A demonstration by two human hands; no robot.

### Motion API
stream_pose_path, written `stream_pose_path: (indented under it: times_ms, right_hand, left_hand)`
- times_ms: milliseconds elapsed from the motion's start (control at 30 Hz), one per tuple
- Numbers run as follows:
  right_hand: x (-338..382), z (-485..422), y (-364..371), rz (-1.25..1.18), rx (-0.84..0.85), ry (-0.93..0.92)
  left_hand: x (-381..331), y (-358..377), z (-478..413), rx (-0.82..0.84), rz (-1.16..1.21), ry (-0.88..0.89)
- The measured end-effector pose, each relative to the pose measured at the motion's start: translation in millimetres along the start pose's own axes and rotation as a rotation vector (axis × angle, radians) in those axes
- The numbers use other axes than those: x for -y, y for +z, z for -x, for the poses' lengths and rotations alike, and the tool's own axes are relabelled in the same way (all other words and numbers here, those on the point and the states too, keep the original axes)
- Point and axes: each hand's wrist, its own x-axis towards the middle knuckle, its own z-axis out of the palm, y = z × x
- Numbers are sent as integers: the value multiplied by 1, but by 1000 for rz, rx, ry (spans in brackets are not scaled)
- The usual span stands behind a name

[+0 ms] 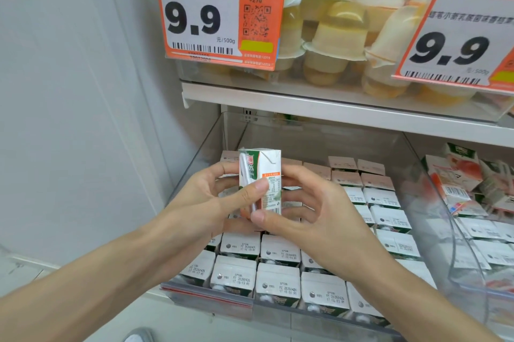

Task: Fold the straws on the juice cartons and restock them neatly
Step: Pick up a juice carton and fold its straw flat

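While my left hand (214, 198) and right hand (311, 211) grip a carton (271, 172) above the bin (208, 298), its straw (244, 172) lies against one face.

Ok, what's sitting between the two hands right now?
In the head view, a small white-and-orange juice carton stands upright between the left hand and right hand, both thumbs on its near face. Its white straw runs down the left edge.

One juice carton (271, 172), one straw (244, 174) on it. Two grips round it: left grip (219, 197), right grip (314, 213). Two orange price tags (200, 16). Two clear bins (205, 147); well over a dozen cartons (278, 283) in the left one. Jelly cups (342, 35) too many to count.
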Motion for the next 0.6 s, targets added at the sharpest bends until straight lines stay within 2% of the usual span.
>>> stream_pose_path:
  times_ms: [167,267,400,600]
  right_hand:
    - [0,1,-5,-85,-18,31]
    - [0,0,-10,-179,-22,76]
    - [-1,0,-10,-146,-50,63]
    - [-1,-1,-13,-164,-71,64]
  left_hand:
    - [-7,-1,-3,22,122,-69]
    - [-5,-4,-2,49,62,-12]
    - [-3,-4,-2,63,16,29]
    - [-3,-4,-3,-7,67,13]
